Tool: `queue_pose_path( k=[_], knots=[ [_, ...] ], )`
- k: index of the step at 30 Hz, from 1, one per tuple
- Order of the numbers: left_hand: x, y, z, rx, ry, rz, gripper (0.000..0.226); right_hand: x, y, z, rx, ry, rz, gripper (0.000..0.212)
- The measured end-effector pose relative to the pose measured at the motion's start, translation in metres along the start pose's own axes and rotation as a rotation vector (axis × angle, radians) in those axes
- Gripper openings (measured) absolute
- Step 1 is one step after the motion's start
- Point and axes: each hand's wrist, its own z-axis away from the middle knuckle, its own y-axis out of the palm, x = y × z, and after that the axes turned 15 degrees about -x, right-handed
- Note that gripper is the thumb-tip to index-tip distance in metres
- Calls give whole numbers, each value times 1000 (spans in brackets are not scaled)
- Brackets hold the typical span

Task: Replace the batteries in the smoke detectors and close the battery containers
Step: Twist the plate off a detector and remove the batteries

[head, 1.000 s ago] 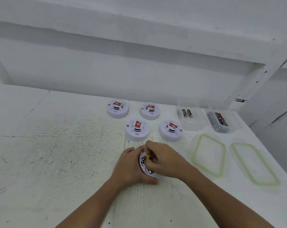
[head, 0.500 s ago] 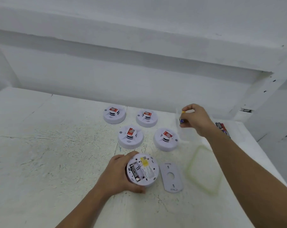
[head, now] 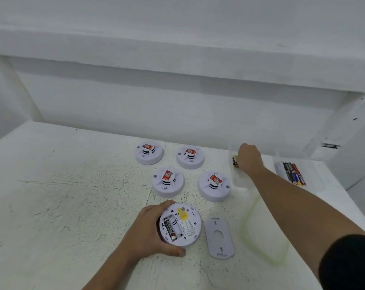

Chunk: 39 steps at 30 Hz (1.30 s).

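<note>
— Where's the detector [head: 180, 225]?
— Upturned on the table [head: 72, 195], my left hand [head: 148, 233] curled round its rim. One battery [head: 170, 228] sits in its open bay; its cover [head: 219, 237] lies just right of it.
— And your right hand [head: 249, 160]?
— Down in the clear box [head: 239, 181] beside the batteries [head: 235, 161]. Its back hides the grip, so I cannot tell.

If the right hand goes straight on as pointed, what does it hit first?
Likely the clear container that the right hand reaches into, just beside the batteries; depth unclear.
</note>
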Motion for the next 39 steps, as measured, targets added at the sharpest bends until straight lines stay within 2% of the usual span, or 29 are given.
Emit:
queue_pose_path(
  k=[3,8,10,12,14,18,21,25,28,31,34,39],
  knots=[
    [-5,-2,1,1,12,9,102,-8,8,1,-5,6,-7,32],
    [1,0,2,-13,-21,-11,109,-10,9,-9,20,-20,-37,33],
    [1,-2,1,-17,-25,-13,108,-13,2,-13,13,6,-85,26],
    [-1,-3,0,-19,-22,-15,107,-14,-9,-14,-36,73,-240,18],
    [0,-3,0,-21,-26,-15,109,-15,-21,-8,-113,134,-427,21],
    [0,-2,-1,-18,-1,2,105,-12,-42,34,-232,146,-635,17],
    [-5,-4,-1,-27,37,15,97,0,-47,78,-129,45,-715,18],
    [-8,-6,-2,-21,56,32,94,27,-49,141,207,-153,-748,11],
    [-8,-7,-1,-18,62,63,91,43,-37,175,359,-339,-696,11],
    [-14,-9,1,-33,89,80,88,51,-28,189,375,-459,-696,17],
    [-12,-10,0,-3,75,85,91,53,-24,192,345,-654,-572,19],
    [-6,-12,2,29,9,87,112,53,-20,188,381,-804,-431,24]
  ],
)
